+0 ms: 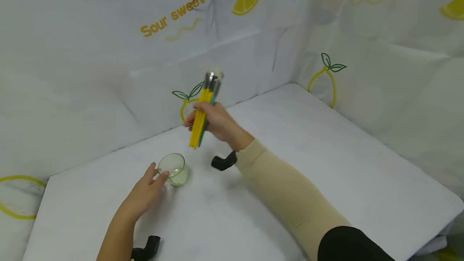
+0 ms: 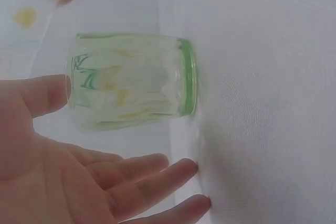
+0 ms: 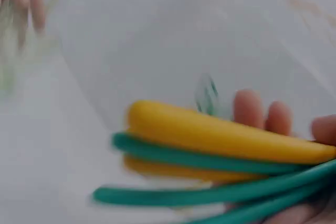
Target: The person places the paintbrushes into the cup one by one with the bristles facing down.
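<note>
A bunch of paintbrushes [image 1: 198, 127] with yellow and green handles is gripped in my right hand [image 1: 217, 123], held up above the table with the bristle ends upward. In the right wrist view the rounded handle ends [image 3: 173, 129] fan out past the fingers. A clear, green-tinted drinking glass [image 1: 178, 176] stands upright on the table, and nothing shows inside it. My left hand [image 1: 145, 192] is beside the glass. In the left wrist view its thumb [image 2: 50, 95] is right at the rim, while the other fingers [image 2: 152, 187] stretch loosely alongside, apart from the glass wall.
The white-covered table [image 1: 326, 164] meets a white sheet wall [image 1: 90, 71] printed with lemons and lettering. A black wrist-worn piece [image 1: 224, 162] juts out by the right wrist, another black piece [image 1: 148, 249] by the left. The table's right edge lies beyond the right arm.
</note>
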{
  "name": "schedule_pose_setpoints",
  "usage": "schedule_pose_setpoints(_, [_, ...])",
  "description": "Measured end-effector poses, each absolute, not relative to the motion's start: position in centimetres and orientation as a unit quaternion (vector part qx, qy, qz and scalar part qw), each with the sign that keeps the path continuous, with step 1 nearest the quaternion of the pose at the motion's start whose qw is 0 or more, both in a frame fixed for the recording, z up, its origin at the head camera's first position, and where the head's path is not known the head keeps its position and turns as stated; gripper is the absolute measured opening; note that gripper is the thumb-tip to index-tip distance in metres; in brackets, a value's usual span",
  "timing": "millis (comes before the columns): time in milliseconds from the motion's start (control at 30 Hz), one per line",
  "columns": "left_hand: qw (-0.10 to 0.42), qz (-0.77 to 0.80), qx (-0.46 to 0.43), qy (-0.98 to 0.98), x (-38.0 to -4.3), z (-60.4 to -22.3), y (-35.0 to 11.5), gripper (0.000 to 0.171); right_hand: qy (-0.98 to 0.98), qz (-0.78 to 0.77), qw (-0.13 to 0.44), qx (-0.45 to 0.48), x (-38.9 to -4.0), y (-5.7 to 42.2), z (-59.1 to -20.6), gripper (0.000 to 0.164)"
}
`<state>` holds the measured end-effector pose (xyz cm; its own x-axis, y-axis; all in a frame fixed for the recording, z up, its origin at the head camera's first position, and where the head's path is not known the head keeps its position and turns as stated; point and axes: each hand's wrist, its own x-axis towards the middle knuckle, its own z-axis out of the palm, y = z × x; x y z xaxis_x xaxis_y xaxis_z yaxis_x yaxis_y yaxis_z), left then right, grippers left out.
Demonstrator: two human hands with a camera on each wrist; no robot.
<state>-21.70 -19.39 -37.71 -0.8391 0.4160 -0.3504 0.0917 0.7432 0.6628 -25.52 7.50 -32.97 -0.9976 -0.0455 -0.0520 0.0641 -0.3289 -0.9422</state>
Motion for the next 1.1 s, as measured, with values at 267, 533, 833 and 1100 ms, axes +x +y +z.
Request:
schedule_pose_setpoints(267, [0.257, 0.326, 0.148, 0.898, -23.3, -36.0, -19.7, 0.099, 0.608, -0.763, 0.105, 0.194, -21.1, 26.1, -38.3, 0.042])
schedule_pose_setpoints(533, [0.273, 0.355, 0.144, 0.883, -23.9, -36.8, -19.3, 0.100, 0.659, -0.709, 0.181, 0.173, -21.0, 28.5, -40.5, 0.040])
schedule_pose_setpoints(833, [0.259, 0.358, 0.127, 0.888, -22.4, -37.5, -19.2, 0.098, 0.691, -0.679, 0.147, 0.201, -20.6, 31.6, -40.7, 0.050])
schedule_pose_setpoints(1100, [0.239, 0.370, 0.092, 0.893, -21.8, -37.4, -21.9, 0.094, 0.671, -0.712, 0.083, 0.187, -20.0, 34.0, -40.0, 0.078])
